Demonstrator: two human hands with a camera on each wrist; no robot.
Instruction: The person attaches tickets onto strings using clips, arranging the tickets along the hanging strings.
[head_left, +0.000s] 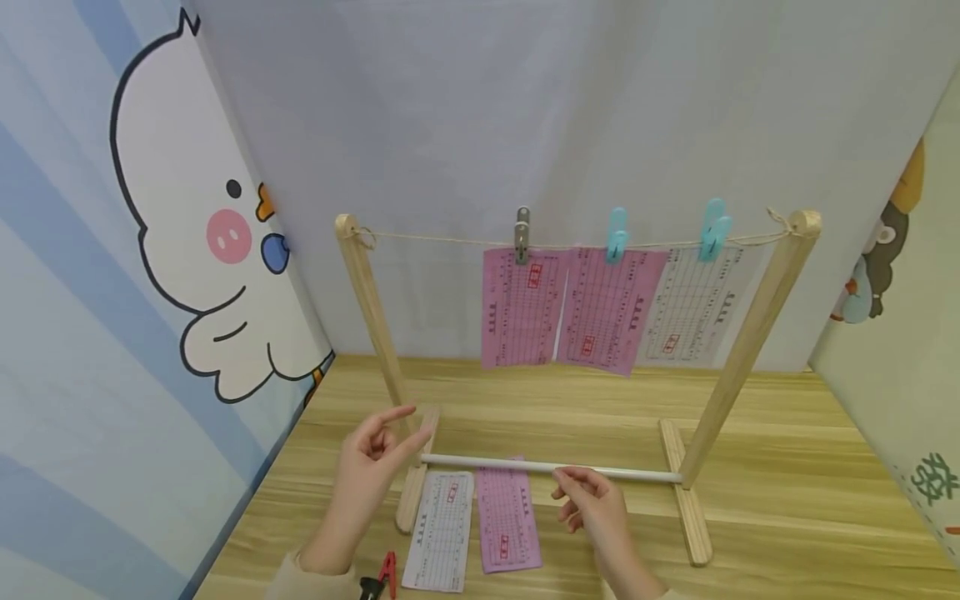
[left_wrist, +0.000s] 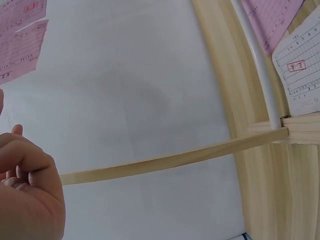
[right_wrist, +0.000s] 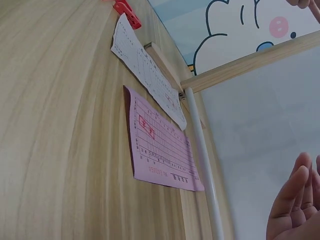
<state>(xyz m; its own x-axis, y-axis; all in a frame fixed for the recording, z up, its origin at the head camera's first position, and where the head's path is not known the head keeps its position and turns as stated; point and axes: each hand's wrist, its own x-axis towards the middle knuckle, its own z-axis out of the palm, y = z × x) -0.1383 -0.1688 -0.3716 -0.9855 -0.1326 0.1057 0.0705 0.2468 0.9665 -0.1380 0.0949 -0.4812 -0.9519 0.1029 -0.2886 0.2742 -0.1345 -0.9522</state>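
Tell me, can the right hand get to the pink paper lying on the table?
Probably yes. The right hand hovers empty, fingers relaxed, just beside the pink paper, which lies flat on the table. Only its far edge runs under the white rod; the near part is uncovered, with nothing between it and the hand.

matt wooden rack, paper slip

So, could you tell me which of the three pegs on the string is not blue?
The leftmost peg: it is grey and holds the left pink slip, while the other two pegs are light blue.
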